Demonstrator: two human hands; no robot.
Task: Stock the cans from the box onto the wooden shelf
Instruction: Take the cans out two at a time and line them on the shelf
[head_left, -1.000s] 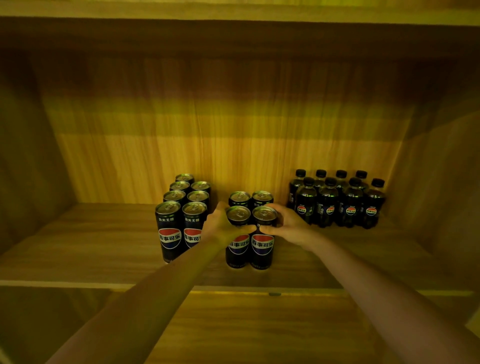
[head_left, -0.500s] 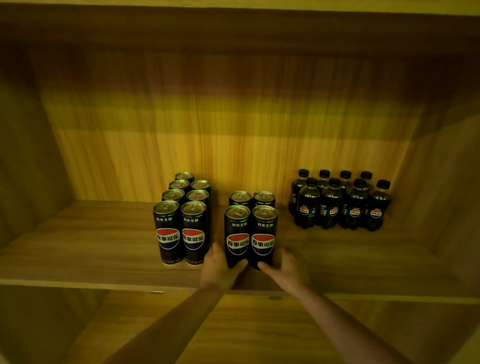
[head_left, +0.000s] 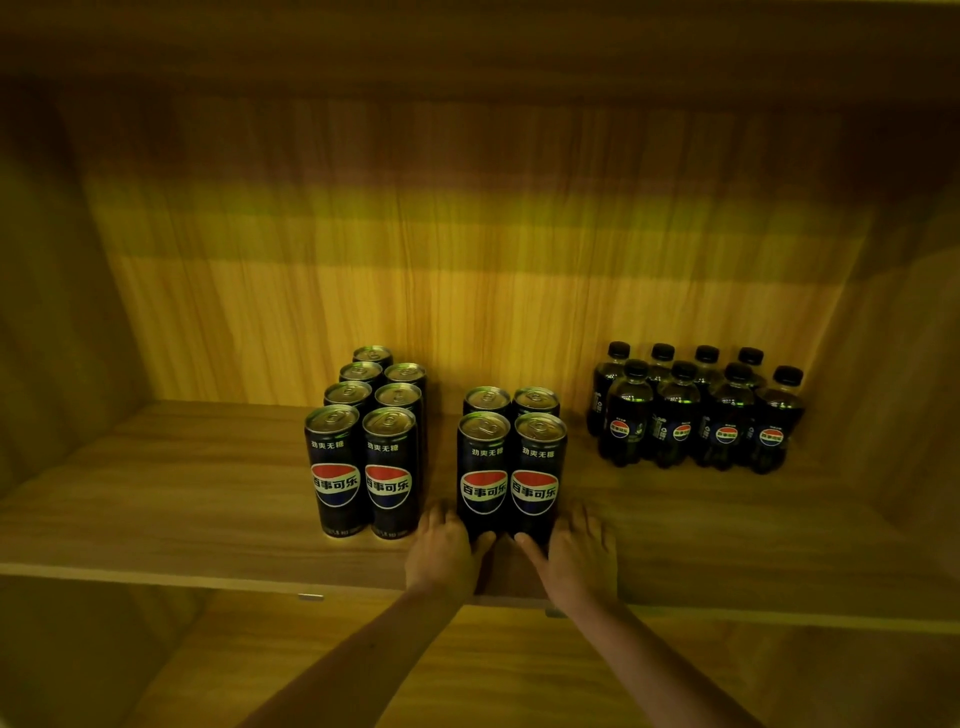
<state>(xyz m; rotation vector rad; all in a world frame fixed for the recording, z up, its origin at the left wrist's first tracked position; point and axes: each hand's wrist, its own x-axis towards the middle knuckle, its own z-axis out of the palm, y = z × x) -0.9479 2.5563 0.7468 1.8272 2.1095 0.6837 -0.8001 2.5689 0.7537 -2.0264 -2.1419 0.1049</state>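
Observation:
Black cola cans stand on the wooden shelf in two groups. The left group has several cans in two columns. The middle group is a two-by-two block. My left hand rests on the shelf board and cups the base of the block's front left can, thumb in front and fingers on its left side. Mirroring it, my right hand cups the base of the front right can. Both cans stand upright and touch each other. The box is out of view.
Several small black cola bottles stand in two rows at the right rear of the shelf. The shelf's side walls, back panel and the board above enclose the space. A lower shelf board lies beneath my forearms.
My hands have slid down from the tops of the two front cans to their bases. The cans now stand on the shelf. The camera view has shifted slightly.

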